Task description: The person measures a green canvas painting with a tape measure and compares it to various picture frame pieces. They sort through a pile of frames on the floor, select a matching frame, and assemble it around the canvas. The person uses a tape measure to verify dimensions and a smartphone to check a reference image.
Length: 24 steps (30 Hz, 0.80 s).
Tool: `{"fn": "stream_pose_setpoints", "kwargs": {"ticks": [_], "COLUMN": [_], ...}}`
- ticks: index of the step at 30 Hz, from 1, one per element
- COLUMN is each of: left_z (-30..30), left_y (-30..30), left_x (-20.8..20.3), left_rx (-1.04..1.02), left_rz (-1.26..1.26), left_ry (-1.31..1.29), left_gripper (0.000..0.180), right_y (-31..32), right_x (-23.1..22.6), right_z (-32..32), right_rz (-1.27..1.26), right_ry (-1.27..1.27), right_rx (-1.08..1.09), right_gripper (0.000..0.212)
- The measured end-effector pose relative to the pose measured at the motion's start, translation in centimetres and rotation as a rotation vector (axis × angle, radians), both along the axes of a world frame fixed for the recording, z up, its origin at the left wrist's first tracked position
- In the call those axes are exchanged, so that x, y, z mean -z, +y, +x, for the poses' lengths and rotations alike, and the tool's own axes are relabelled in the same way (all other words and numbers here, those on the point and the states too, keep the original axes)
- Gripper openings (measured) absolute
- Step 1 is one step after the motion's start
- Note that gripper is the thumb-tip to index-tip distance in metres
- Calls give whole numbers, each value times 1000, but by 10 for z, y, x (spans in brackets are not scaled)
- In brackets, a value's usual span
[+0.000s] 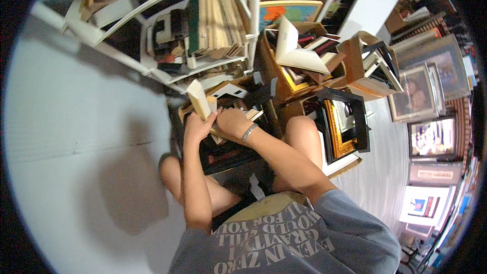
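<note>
My left hand [197,127] is closed around a pale cream frame [198,100], which stands tilted with one corner up. My right hand [234,123], with a bracelet on its wrist, is curled against the lower part of the same frame; its fingertips are partly hidden. Both hands are over an open box [186,111] between my knees. Inside the box, a white-and-black frame [228,90] leans behind my hands, and other frames lie in it, partly covered by my arms.
Cardboard boxes [366,86] full of frames stand ahead to the right. A gold frame [337,144] in black surrounds leans by my right knee. White shelving [252,20] rises in front, a pale wall [76,101] runs along the left, and framed pictures [413,94] line the far right.
</note>
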<state>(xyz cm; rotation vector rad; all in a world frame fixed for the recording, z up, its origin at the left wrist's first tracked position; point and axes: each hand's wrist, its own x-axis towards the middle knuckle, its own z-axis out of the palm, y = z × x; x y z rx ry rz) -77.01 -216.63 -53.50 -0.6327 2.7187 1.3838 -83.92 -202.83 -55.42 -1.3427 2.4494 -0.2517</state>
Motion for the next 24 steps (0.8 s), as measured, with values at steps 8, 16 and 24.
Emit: {"fn": "stream_pose_setpoints", "kwargs": {"ticks": [8, 16, 24], "left_z": [0, -5, -3], "left_y": [-4, 2, 2], "left_x": [19, -1, 7], "left_rx": [-82, -63, -84], "left_rz": [82, 85, 87], "left_ry": [-60, -134, -18], "left_gripper": [41, 43, 41], "right_y": [-3, -5, -4], "right_x": [5, 11, 3], "right_z": [2, 0, -2], "right_rz": [5, 27, 53], "right_ry": [-29, -63, -85], "right_rx": [41, 48, 19], "right_gripper": [36, 39, 39]}}
